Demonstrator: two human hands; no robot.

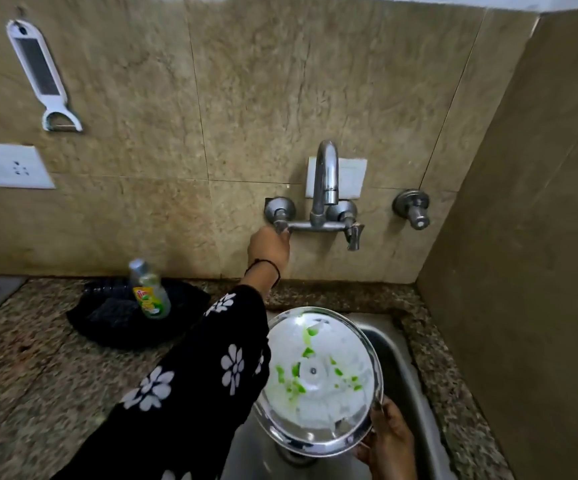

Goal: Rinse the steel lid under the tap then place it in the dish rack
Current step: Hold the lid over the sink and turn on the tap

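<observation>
The round, shiny steel lid (318,379) was tilted with its concave underside toward the camera, a small rivet at its centre. White suds and green streaks of soap covered most of that face. Its lower right rim sat between the fingers (379,415) of the right hand, above the steel sink basin (401,355). The curved chrome wall tap (325,178) stood up and back from those fingers, well apart, with no water visible running from it.
</observation>
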